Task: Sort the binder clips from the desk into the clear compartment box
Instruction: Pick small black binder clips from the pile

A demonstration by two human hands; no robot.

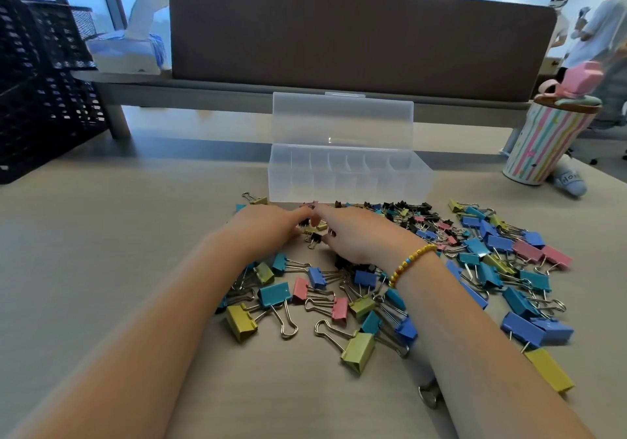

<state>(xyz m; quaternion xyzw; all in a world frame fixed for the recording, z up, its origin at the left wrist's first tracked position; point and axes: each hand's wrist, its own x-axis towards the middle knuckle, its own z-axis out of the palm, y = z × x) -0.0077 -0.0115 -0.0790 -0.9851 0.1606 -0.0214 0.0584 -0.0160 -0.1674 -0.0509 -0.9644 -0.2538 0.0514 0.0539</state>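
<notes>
The clear compartment box stands open on the desk with its lid upright; its compartments look bare. In front of it lies a wide pile of binder clips: small black and mixed ones near the box, larger blue, teal, yellow and pink ones nearer me. My left hand lies palm down, fingers stretched toward the small clips just before the box. My right hand, with a beaded bracelet at the wrist, reaches in from the right. Its fingertips meet the left hand's over a small clip; any grip is hidden.
A black mesh crate stands at the left. A tissue box sits on a shelf before a brown partition. A striped cup with a pink lid stands at the right. People stand at the far right.
</notes>
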